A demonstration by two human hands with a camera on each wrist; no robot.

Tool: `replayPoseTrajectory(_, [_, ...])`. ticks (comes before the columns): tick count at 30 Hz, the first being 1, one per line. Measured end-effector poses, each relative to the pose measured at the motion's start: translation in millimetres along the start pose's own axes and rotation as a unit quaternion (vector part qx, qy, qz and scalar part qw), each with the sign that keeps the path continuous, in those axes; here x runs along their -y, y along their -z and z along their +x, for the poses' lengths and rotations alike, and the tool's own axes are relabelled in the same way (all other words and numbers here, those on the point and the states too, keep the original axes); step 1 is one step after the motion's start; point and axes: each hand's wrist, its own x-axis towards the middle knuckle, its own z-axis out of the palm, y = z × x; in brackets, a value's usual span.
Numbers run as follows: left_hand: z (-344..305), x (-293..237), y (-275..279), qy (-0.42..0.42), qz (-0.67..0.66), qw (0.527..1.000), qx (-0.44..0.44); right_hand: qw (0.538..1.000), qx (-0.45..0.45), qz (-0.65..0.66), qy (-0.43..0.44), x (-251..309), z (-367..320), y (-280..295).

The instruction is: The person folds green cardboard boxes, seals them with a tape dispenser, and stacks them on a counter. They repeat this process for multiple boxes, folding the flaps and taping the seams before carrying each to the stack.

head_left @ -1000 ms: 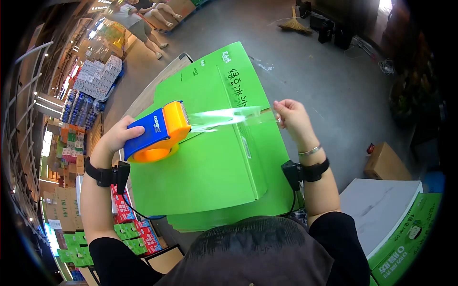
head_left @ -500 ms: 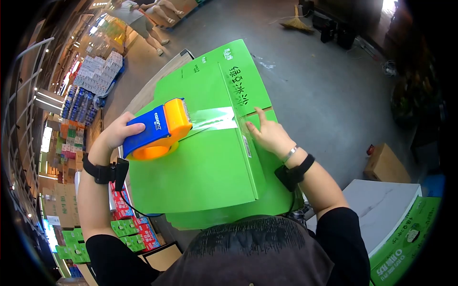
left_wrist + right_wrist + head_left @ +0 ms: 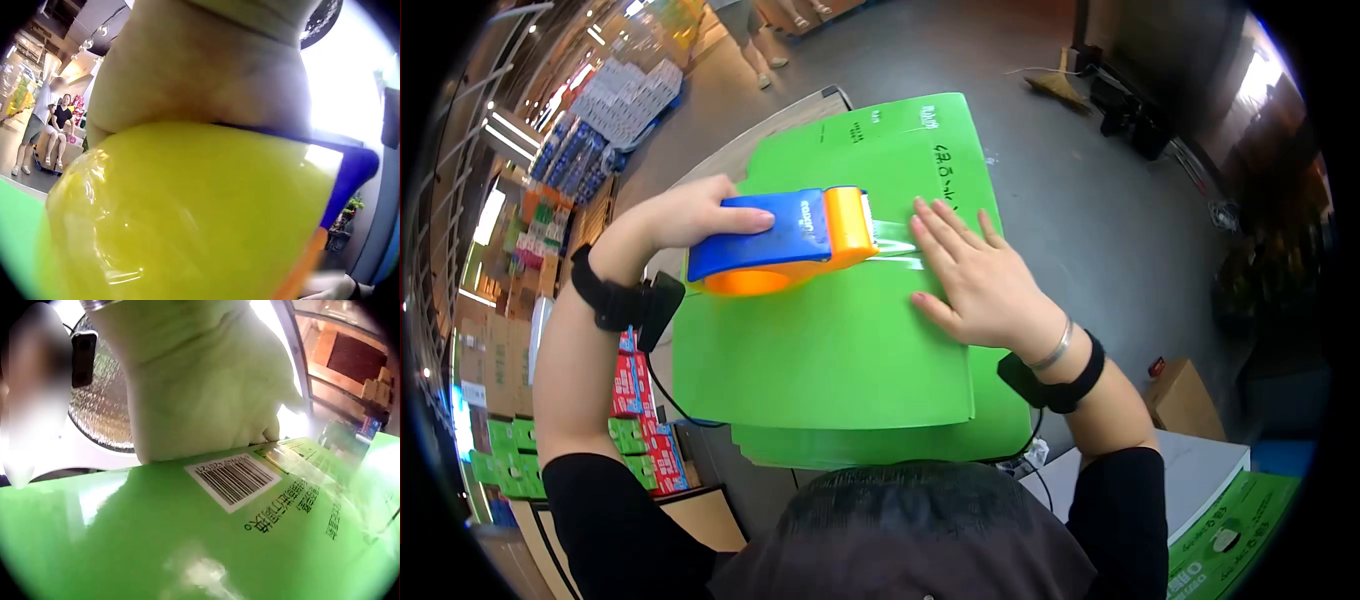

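My left hand [image 3: 700, 212] grips a blue and orange tape dispenser [image 3: 775, 235], thumb on its blue top. A roll of yellowish tape [image 3: 181, 212] fills the left wrist view below that hand. From the dispenser's toothed front a strip of clear tape [image 3: 893, 240] runs right across the top of a green carton [image 3: 830, 360]. My right hand [image 3: 980, 280] lies flat with fingers spread at the carton's right edge, over the far end of the strip. Beneath its palm, the right wrist view shows a barcode label [image 3: 234, 481] on the carton's green side.
The carton stands on a table [image 3: 740, 140]. At lower right is another green carton [image 3: 1235, 530] with a pale top, near a small brown box [image 3: 1195, 400]. A broom [image 3: 1060, 88] lies on the floor ahead. People [image 3: 40, 125] are in the background at left.
My right hand has come down from the pulled tape end to lie flat on the carton's edge. The dispenser, still in my left hand, has moved right, closer to it, and the tape span is shorter.
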Motion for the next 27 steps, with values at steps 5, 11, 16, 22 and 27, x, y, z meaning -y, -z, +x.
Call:
replayPoseTrajectory(5, [-22.9, 30.2, 27.3, 0.023, 0.049, 0.998, -0.007, 0.998, 0.038, -0.042, -0.009, -2.3, 0.2, 7.2])
replayPoseTrajectory(11, [-83.4, 146.1, 62.5, 0.025, -0.026, 0.998, -0.049, 0.994, 0.098, -0.045, -0.036, 8.7, 9.1, 17.5])
replayPoseTrajectory(16, [-99.3, 221.1, 61.1, -0.017, -0.104, 0.993, -0.053, 0.985, 0.139, -0.080, -0.058, 16.3, 15.2, 23.1])
replayPoseTrajectory(22, [-98.4, 313.2, 57.1, -0.038, -0.119, 0.991, -0.049, 0.968, 0.198, -0.127, -0.089, 31.6, 25.9, 30.4])
replayPoseTrajectory(27, [-98.0, 366.9, 41.2, -0.061, -0.171, 0.983, -0.021, 0.953, 0.245, -0.154, -0.093, 35.2, 35.1, 34.0])
